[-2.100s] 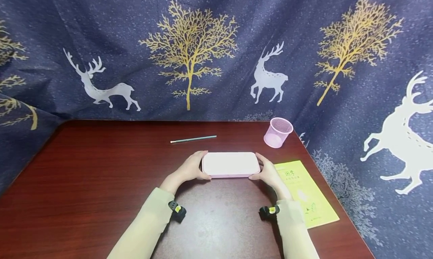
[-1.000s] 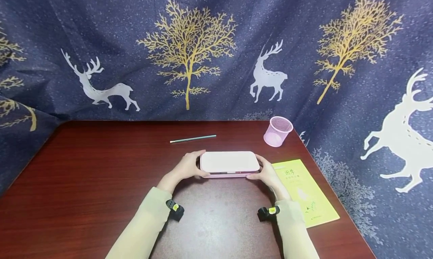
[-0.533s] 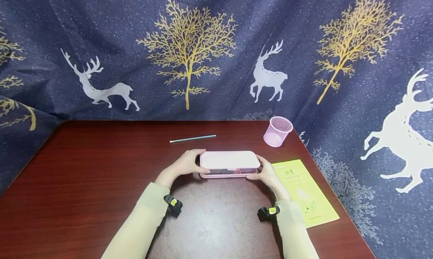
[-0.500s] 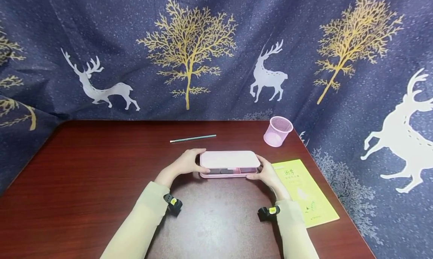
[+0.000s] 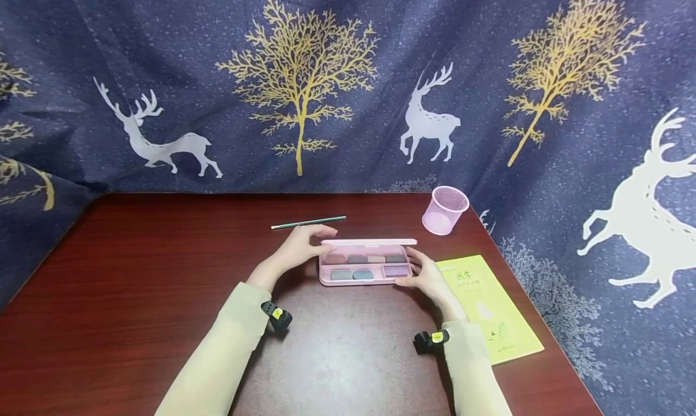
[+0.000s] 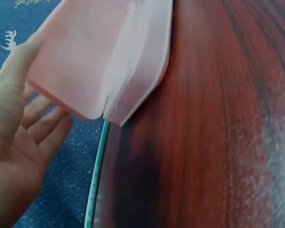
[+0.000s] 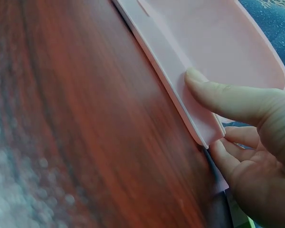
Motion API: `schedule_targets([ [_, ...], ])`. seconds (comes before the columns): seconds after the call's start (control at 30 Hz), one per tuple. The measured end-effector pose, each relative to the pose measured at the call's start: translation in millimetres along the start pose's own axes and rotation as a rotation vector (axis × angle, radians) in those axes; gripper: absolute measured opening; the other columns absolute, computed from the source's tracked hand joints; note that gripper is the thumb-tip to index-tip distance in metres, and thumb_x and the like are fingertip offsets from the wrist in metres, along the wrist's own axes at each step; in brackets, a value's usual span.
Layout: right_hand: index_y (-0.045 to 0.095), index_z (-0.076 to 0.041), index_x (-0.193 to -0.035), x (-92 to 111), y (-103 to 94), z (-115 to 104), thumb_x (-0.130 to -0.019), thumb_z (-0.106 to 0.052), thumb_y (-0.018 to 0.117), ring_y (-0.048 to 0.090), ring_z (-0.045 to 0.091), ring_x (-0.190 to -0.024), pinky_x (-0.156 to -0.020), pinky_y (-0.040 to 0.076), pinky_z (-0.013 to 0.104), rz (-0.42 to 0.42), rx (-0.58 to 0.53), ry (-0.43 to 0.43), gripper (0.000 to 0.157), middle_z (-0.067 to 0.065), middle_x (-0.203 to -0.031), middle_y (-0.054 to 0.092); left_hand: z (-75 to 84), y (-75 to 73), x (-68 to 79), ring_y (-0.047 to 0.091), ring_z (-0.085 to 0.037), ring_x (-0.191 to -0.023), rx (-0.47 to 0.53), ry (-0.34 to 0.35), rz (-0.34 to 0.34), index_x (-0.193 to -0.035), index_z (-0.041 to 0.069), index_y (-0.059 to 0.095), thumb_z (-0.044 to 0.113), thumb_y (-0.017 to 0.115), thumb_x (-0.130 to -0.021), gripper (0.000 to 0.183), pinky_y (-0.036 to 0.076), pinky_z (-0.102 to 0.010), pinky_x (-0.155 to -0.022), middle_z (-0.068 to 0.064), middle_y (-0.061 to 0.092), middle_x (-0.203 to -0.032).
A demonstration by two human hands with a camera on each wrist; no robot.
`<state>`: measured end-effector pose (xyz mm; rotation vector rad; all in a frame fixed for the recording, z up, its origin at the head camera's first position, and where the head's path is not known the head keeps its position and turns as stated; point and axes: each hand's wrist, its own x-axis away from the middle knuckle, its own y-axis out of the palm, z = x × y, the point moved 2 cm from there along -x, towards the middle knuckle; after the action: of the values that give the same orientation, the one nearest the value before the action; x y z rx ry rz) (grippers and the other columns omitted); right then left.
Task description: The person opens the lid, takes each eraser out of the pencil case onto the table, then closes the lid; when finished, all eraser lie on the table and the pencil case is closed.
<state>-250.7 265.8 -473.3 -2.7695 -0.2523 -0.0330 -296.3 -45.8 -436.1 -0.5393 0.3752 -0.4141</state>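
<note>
A pink pencil case (image 5: 354,282) lies on the table with its lid (image 5: 370,243) raised nearly upright at the back. Inside its compartments sit several small blocks (image 5: 363,275), grey, bluish and brownish; their kind is too small to tell. My left hand (image 5: 296,247) holds the lid's left end, thumb on the inner face and fingers behind, as the left wrist view shows. At the other end, my right hand (image 5: 429,280) grips the base, its thumb (image 7: 218,97) over the front wall and its fingers around the end.
Behind the case lies a green pencil (image 5: 308,223) on the dark red wooden table (image 5: 136,295). A pink mesh pen cup (image 5: 446,214) stands at the back right. A yellow book (image 5: 489,307) lies beneath the right forearm's outer side. Patterned blue cloth (image 5: 348,102) hangs behind.
The pencil case's lid has swung from closed up to nearly upright, exposing the compartments. My left hand has risen and moved back with the lid. The right hand stays on the base.
</note>
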Motion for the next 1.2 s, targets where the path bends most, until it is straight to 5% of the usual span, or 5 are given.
schedule_targets([
  [0.23, 0.024, 0.016, -0.146, 0, 0.1, 1, -0.075, 0.011, 0.075, 0.041, 0.050, -0.134, -0.109, 0.039, 0.047, 0.008, 0.002, 0.012, 0.088, 0.039, -0.143, 0.038, -4.9, 3.1, -6.0, 0.066, -0.027, -0.109, 0.034, -0.016, 0.128, -0.113, 0.003, 0.071, 0.020, 0.066, -0.094, 0.027, 0.053, -0.042, -0.096, -0.013, 0.072, -0.111],
  [0.5, 0.023, 0.014, -0.147, 2, 1.0, -2, -0.077, 0.009, 0.075, 0.039, 0.049, -0.136, -0.111, 0.036, 0.048, -0.003, -0.012, 0.034, 0.088, 0.038, -0.145, 0.036, -11.9, 4.1, -6.9, 0.063, -0.032, -0.111, 0.071, -0.182, 0.223, -0.122, -0.003, 0.063, 0.024, 0.055, -0.100, 0.036, 0.050, -0.046, -0.098, -0.021, 0.067, -0.119],
  [0.77, 0.023, 0.014, -0.147, 4, 1.0, -5, -0.075, 0.010, 0.075, 0.039, 0.049, -0.135, -0.113, 0.035, 0.049, -0.002, -0.034, 0.033, 0.089, 0.038, -0.144, 0.037, -22.5, 9.9, -8.8, 0.068, -0.034, -0.101, 0.101, -0.287, 0.241, -0.129, -0.006, 0.057, 0.022, 0.050, -0.103, 0.040, 0.055, -0.042, -0.091, -0.025, 0.066, -0.117],
  [1.2, 0.025, 0.012, -0.148, 1, -1.5, 3, -0.075, 0.009, 0.076, 0.039, 0.048, -0.136, -0.110, 0.038, 0.045, -0.002, -0.043, 0.032, 0.089, 0.037, -0.145, 0.037, -29.6, 22.0, -7.8, 0.072, -0.032, -0.091, 0.133, -0.377, 0.264, -0.120, -0.011, 0.062, 0.012, 0.055, -0.099, 0.032, 0.060, -0.032, -0.080, -0.026, 0.071, -0.102],
])
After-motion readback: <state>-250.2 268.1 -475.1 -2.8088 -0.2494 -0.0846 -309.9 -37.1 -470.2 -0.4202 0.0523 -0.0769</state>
